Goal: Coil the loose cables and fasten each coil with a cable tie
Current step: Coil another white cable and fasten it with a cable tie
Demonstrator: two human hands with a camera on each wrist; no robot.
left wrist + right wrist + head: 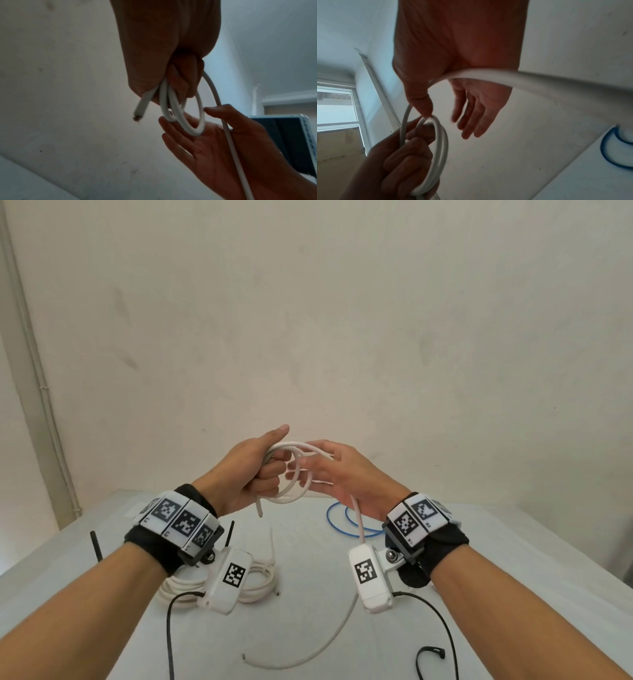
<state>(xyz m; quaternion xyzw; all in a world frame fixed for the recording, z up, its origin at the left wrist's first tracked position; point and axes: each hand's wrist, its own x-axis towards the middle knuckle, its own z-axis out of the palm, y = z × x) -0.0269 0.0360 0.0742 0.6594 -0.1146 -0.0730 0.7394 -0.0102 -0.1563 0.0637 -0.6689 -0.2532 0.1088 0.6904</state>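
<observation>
The left hand clamps its fingers round the white cable loops so they hold shape; the right hand, fingers apart, guides the tail.

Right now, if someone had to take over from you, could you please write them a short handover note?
Left hand: grips the half-wound coil of thick white cable, short cut end hanging below the fist.
Right hand: open, thumb guiding the strand into the loops.
Table: the white cable's free tail, a finished white coil with its cable tie, a loose thin blue cable.
Left: wind the tail, tie this coil, then coil and tie the blue one.
</observation>
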